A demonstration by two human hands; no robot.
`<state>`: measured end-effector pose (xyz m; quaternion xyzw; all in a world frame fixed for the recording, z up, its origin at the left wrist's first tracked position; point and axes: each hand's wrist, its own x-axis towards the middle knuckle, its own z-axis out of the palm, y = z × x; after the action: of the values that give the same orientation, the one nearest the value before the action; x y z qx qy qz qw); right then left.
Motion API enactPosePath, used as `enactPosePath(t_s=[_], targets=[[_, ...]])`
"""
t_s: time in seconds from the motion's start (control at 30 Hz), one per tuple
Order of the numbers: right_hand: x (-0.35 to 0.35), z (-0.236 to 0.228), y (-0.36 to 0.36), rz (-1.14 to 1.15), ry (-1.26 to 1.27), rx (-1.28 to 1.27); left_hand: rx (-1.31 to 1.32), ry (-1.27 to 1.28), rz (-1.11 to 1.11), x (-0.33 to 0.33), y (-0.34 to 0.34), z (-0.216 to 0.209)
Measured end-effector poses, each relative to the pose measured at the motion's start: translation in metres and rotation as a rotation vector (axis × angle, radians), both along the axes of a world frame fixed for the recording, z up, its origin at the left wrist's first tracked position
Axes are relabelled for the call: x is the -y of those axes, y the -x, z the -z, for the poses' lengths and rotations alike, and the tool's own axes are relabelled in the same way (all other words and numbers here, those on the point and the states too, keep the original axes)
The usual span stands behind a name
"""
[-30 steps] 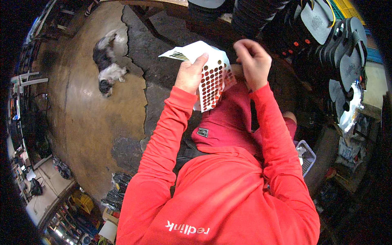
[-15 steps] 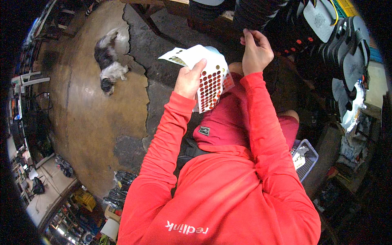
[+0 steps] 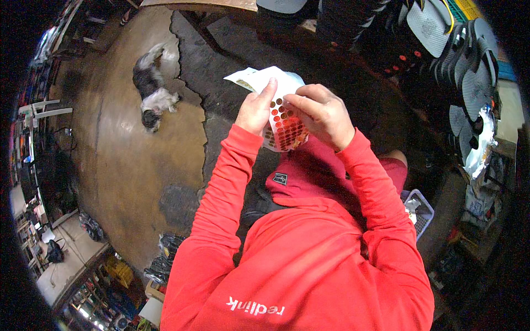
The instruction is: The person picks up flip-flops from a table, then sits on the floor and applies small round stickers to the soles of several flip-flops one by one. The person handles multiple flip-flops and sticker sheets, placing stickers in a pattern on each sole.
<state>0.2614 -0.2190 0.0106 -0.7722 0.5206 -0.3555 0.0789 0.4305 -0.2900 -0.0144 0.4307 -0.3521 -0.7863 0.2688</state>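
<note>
My left hand (image 3: 254, 113) is closed on a white sheet of round red and gold stickers (image 3: 291, 132), its thumb lying over the front. Other white sheets (image 3: 243, 77) fan out behind it at the upper left. My right hand (image 3: 326, 117) is at the right side of the sheet, thumb and forefinger pinched together over the top rows of dots. Whether a sticker is between those fingertips is too small to tell. Beyond the hands stands a stack of dark sandals (image 3: 353, 19), and red dots (image 3: 402, 57) show on dark soles to its right.
Grey sandals (image 3: 476, 77) hang in a row at the right. A pale purple plastic basket (image 3: 424, 215) stands by my right elbow. On the brown floor at the left lies a grey and white dog (image 3: 154, 91). A wooden table (image 3: 204, 4) edges the far side.
My right hand has come back from beside the sandal stack to the sticker sheet. My left hand still holds the sheet in nearly the same place. The view has shifted slightly.
</note>
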Motion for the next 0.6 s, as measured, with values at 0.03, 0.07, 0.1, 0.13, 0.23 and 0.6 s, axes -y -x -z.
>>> enactPosePath(t_s=[0.03, 0.07, 0.1, 0.13, 0.23, 0.6], targets=[[-0.001, -0.003, -0.002, 0.007, 0.002, -0.027, 0.107, -0.031, 0.004, 0.001, 0.002, -0.001], [0.0, -0.005, -0.004, -0.002, 0.027, -0.072, 0.09, 0.0, 0.016, 0.0, 0.005, -0.002], [0.0, -0.007, -0.005, 0.003, 0.034, -0.118, 0.115, 0.007, 0.003, -0.003, 0.008, -0.003], [0.001, -0.009, -0.006, -0.005, 0.033, -0.171, 0.132, 0.013, -0.009, -0.006, 0.012, -0.005], [0.002, -0.013, -0.005, 0.009, 0.103, -0.232, 0.055, 0.038, -0.055, -0.011, 0.019, -0.014], [0.014, -0.021, 0.009, -0.022, 0.084, -0.008, -0.003, 0.032, -0.072, -0.009, 0.027, -0.023]])
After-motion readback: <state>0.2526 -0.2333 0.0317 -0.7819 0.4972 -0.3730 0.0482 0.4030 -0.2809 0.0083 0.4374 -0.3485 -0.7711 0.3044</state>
